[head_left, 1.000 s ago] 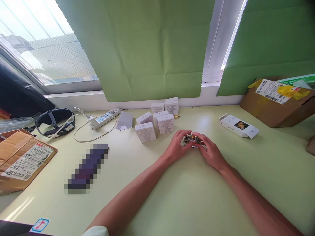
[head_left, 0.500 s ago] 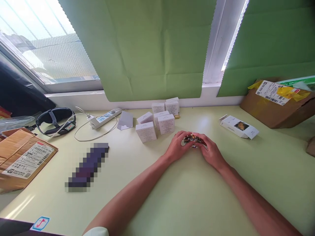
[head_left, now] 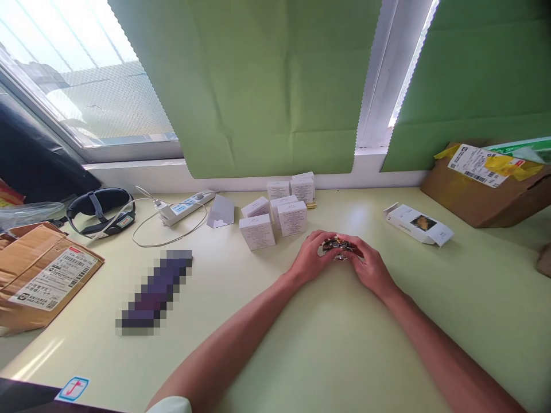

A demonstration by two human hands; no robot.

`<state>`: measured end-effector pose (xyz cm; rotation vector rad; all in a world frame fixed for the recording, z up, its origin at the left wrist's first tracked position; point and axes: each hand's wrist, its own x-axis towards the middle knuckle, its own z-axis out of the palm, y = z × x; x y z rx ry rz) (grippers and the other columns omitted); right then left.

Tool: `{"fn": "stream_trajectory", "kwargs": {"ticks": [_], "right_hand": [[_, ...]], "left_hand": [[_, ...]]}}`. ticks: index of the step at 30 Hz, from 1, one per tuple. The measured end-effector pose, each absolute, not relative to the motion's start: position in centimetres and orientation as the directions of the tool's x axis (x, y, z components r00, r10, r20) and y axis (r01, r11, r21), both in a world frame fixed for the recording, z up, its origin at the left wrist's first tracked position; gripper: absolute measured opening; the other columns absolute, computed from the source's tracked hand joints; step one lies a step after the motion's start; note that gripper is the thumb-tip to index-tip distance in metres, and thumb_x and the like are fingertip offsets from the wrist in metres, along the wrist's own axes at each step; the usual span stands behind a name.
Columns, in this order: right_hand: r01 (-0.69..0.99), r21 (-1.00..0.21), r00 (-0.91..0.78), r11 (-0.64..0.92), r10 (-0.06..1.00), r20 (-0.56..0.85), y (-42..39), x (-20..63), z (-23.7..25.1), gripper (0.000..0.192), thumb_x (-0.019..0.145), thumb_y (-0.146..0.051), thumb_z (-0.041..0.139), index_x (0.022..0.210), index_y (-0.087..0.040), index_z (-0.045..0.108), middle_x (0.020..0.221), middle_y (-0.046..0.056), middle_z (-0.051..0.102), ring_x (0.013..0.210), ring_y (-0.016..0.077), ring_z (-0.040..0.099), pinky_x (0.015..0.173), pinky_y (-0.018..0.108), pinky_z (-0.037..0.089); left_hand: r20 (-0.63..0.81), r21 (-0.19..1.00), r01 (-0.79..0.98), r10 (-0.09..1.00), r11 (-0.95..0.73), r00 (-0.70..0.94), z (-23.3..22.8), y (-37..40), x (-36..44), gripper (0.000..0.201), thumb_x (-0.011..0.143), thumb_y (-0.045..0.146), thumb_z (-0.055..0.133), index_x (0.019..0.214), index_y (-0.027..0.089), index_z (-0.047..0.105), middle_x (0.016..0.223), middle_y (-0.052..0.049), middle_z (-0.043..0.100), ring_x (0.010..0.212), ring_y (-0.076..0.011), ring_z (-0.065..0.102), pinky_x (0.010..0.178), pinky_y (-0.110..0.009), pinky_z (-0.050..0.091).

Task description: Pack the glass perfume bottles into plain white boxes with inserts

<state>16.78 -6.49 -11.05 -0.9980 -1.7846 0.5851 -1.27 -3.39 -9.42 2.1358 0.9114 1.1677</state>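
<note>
Pale green table [head_left: 301, 344] fills the lower frame, running back to a white window sill [head_left: 142, 172]. Green paper sheets [head_left: 267, 86] hang over the window above it.

Right rear corner: brown cardboard box [head_left: 482, 195] with a shipping label and yellow tape. Left edge: second cardboard box [head_left: 38, 275], also labelled, lying flat-ish. Behind it, a black headband-like device [head_left: 101, 209] with a strap, cable running to a white power strip [head_left: 187, 206] near the sill.

Between left box and centre: a long dark thing [head_left: 155, 289], pixelated, cannot tell what it is.

Centre rear: cluster of small white boxes [head_left: 279, 206], about six, some upright, one tilted, close together. Just left of them a loose white card flap [head_left: 220, 211]. Right of centre, well apart from the cluster, a longer white carton [head_left: 417, 223] lying on its side, end flap open.

Both bare forearms reach in from the bottom edge. Left hand [head_left: 310, 255] and right hand [head_left: 370, 267] meet near the table's middle, just in front of the white boxes, fingers curled inward around a small shiny metal piece [head_left: 338, 246], dark and silvery with a gold spot. Both hands grasp it, one on each side; it sits low at the table surface, whether touching cannot be told. Its details are too small to make out.
</note>
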Motion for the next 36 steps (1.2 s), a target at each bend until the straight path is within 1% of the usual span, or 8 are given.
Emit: {"fn": "stream_trajectory", "kwargs": {"ticks": [6,15,19,24,26,30,36], "right_hand": [[0.334,-0.765,-0.183,0.550,0.834,0.520,-6.31,16.85,-11.49,0.037,0.094,-0.019,0.047,0.127,-0.033,0.052,0.128,0.002,0.059,0.118,0.0190,0.057,0.099,0.038,0.049],[0.304,-0.782,-0.173,0.544,0.839,0.516,-6.13,16.76,-11.35,0.035,0.092,-0.018,0.049,0.123,-0.032,0.055,0.124,0.001,0.062,0.114,0.0179,0.060,0.097,0.036,0.052],[0.319,-0.781,-0.180,0.537,0.844,0.506,-6.24,16.71,-11.05,0.035,0.092,-0.017,0.049,0.123,-0.032,0.055,0.126,0.001,0.062,0.114,0.0180,0.060,0.097,0.036,0.051],[0.362,-0.740,-0.196,0.566,0.823,0.534,-6.37,16.52,-10.80,0.038,0.092,-0.016,0.045,0.125,-0.033,0.053,0.125,0.001,0.061,0.115,0.0186,0.059,0.096,0.037,0.052],[0.361,-0.732,-0.209,0.578,0.815,0.540,-6.42,16.44,-10.76,0.039,0.093,-0.015,0.043,0.126,-0.033,0.053,0.127,0.001,0.060,0.117,0.0185,0.058,0.095,0.036,0.053],[0.391,-0.709,-0.212,0.587,0.807,0.551,-6.55,16.45,-10.83,0.038,0.095,-0.017,0.041,0.128,-0.033,0.051,0.128,0.001,0.059,0.118,0.0185,0.057,0.096,0.037,0.052],[0.473,-0.660,-0.212,0.584,0.802,0.558,-6.68,16.67,-10.99,0.038,0.096,-0.022,0.042,0.131,-0.035,0.047,0.126,0.002,0.059,0.114,0.0211,0.059,0.093,0.040,0.052]], "left_hand": [[0.498,0.718,0.308,0.770,-0.624,0.398,-9.53,-3.32,-1.32,0.028,0.087,0.035,0.061,0.114,0.024,0.060,0.104,-0.003,0.064,0.097,-0.0155,0.058,0.087,-0.030,0.048],[0.492,0.720,0.313,0.774,-0.619,0.398,-9.45,-3.38,-1.42,0.027,0.088,0.036,0.060,0.112,0.024,0.061,0.104,-0.004,0.064,0.096,-0.0163,0.059,0.086,-0.031,0.049],[0.493,0.724,0.309,0.776,-0.616,0.393,-9.43,-3.44,-1.37,0.027,0.088,0.036,0.060,0.111,0.024,0.062,0.102,-0.004,0.064,0.094,-0.0164,0.059,0.084,-0.032,0.049],[0.505,0.721,0.300,0.769,-0.625,0.391,-9.62,-3.32,-1.35,0.027,0.087,0.036,0.061,0.111,0.023,0.062,0.104,-0.004,0.063,0.093,-0.0156,0.058,0.084,-0.031,0.049],[0.508,0.719,0.302,0.770,-0.626,0.387,-9.73,-3.28,-1.40,0.030,0.087,0.036,0.061,0.115,0.025,0.061,0.105,-0.004,0.063,0.094,-0.0157,0.059,0.085,-0.031,0.049],[0.515,0.697,0.319,0.757,-0.643,0.402,-9.81,-3.30,-1.56,0.042,0.089,0.036,0.059,0.130,0.029,0.052,0.108,-0.004,0.063,0.098,-0.0165,0.058,0.090,-0.033,0.048],[0.503,0.642,0.365,0.730,-0.674,0.463,-9.42,-3.51,-1.85,0.047,0.093,0.037,0.051,0.139,0.034,0.043,0.114,-0.004,0.061,0.104,-0.0176,0.056,0.095,-0.035,0.046]]}}
